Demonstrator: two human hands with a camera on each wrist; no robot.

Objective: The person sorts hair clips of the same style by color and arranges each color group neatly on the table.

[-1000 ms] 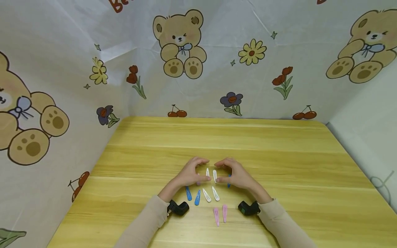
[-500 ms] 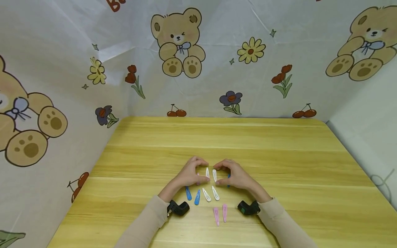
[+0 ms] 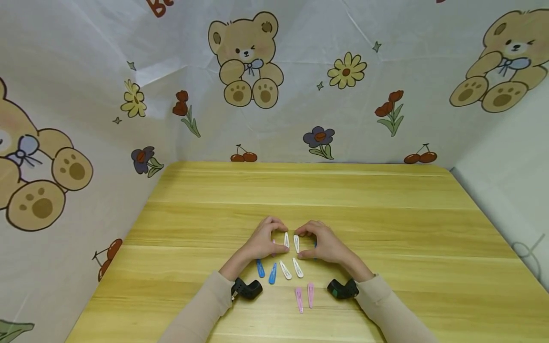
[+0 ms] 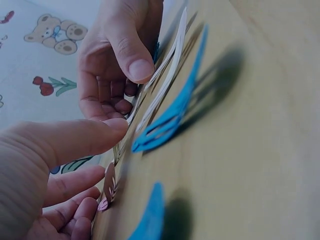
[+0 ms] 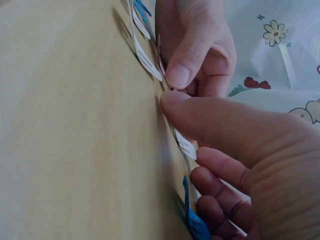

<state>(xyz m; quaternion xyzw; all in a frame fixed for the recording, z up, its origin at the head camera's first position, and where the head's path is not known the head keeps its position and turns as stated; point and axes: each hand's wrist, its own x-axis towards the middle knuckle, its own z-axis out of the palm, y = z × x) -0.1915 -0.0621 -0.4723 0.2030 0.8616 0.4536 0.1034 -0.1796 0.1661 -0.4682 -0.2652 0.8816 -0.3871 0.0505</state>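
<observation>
My left hand (image 3: 259,239) holds a white snap hair clip (image 3: 286,240) between thumb and index finger at its two ends. Just beside it, my right hand (image 3: 325,242) has its thumb and index finger at the ends of a second white snap hair clip (image 3: 296,244), also seen as a white clip (image 5: 185,145) in the right wrist view. A pink hair clip (image 4: 108,186) lies by the left fingers, mostly hidden in the head view. Under the right palm, a blue hair clip (image 5: 197,224) is partly covered by the hand.
Nearer the person lie two blue clips, one the inner blue clip (image 3: 272,274), two white clips, one the right-hand white clip (image 3: 298,267), and two pink clips, one the left pink clip (image 3: 299,300). The wooden table (image 3: 377,190) meets a bear-print cloth (image 3: 274,133) behind.
The right index finger and thumb have shifted slightly, the thumb from over the white clip to its lower end. The left fingertips have closed in a little on their clip.
</observation>
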